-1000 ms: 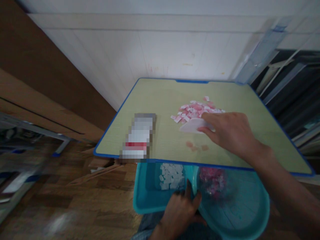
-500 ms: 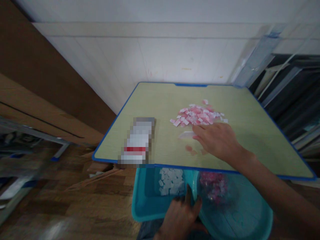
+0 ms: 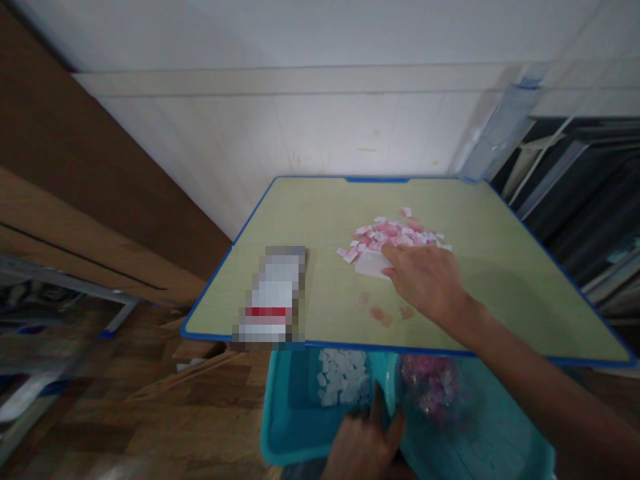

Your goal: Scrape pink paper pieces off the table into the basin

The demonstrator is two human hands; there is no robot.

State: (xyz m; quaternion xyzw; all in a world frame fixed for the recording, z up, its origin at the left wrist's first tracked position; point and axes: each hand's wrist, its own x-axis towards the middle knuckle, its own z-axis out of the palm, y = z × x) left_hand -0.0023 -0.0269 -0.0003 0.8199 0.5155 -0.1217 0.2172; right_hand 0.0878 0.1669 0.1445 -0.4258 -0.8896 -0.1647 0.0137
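On the low table, my right hand is closed on a thin white flat card, pinched between thumb and fingers. The card's edge stands against the near side of a heap of small pink-and-white pieces. Below the table's front edge, my left hand is at the turquoise basins, thumb and index finger on either side of the rim of the round turquoise basin. Its other fingers are curled and partly hidden. Pink pieces in clear plastic lie in that basin. White pieces lie in the rectangular turquoise basin.
The pale table has a blue rim and stands against a white wall. A pixelated phone-like object lies at its left. Several flat tan-pink bits lie near the front. Dark panels lean at the right.
My right hand has brought the white card up to the heap and tilted it so its face shows. My left hand stays at the basin rim. The whole view has shifted slightly.
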